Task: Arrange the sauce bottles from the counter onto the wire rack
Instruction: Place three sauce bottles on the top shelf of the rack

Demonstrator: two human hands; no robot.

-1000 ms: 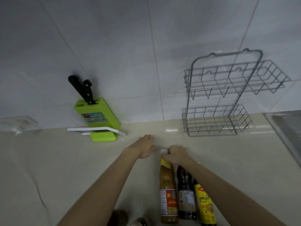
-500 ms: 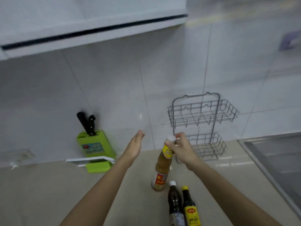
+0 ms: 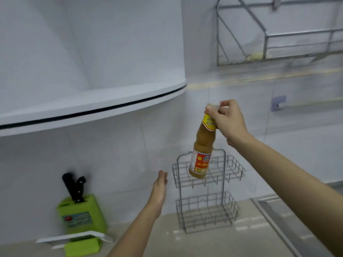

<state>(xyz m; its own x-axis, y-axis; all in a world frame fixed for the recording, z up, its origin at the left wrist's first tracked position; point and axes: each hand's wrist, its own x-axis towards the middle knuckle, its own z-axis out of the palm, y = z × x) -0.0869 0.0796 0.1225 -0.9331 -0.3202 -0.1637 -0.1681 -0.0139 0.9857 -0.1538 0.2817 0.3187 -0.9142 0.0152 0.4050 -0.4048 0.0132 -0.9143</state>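
My right hand (image 3: 227,122) grips the neck and white cap of a tan sauce bottle (image 3: 202,149) with a red and yellow label. The bottle hangs slightly tilted in the air, its base in front of the upper basket of the grey two-tier wire rack (image 3: 230,175). The rack stands on the counter against the tiled wall, and both baskets hold nothing. My left hand (image 3: 159,186) is raised to the left of the rack, fingers straight and apart, holding nothing. The other sauce bottles are out of view.
A green knife block (image 3: 81,214) with two black-handled knives stands at the left, a white board (image 3: 74,238) at its foot. A white wall cabinet (image 3: 92,101) overhangs the left. A metal dish rack (image 3: 278,38) hangs top right. A steel sink edge (image 3: 274,214) lies at the right.
My right hand has lifted the tan bottle off the counter up to the rack's upper basket. The view tilted up, so the two other bottles left the frame. My left hand rose, still holding nothing.
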